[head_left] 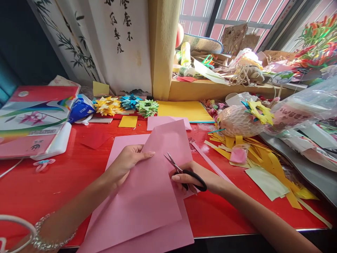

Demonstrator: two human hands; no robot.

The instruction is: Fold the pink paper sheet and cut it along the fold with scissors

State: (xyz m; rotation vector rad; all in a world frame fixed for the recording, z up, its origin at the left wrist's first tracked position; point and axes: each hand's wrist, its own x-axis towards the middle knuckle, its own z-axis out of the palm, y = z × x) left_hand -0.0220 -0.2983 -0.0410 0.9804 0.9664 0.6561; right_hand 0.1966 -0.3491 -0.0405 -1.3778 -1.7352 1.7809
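Observation:
My left hand (131, 158) grips a large pink paper sheet (147, 196) by its left edge, thumb on top and fingers underneath. The sheet is tilted up off the table, over another pink sheet (168, 239) that lies flat. In my right hand (189, 175) is a pair of small scissors (193, 179) with black handles. Their blades point up and to the left, in front of the held sheet, and look nearly closed. Some right-hand fingers are hidden behind the scissors and the paper's edge.
Yellow paper strips (276, 168) and a pale green paper (265, 182) lie at the right. Folded paper rings (107, 105) sit along the back beside yellow sheets (184, 110). A packaged paper pack (34, 123) is at the left. The red table (221, 218) ends at its front edge.

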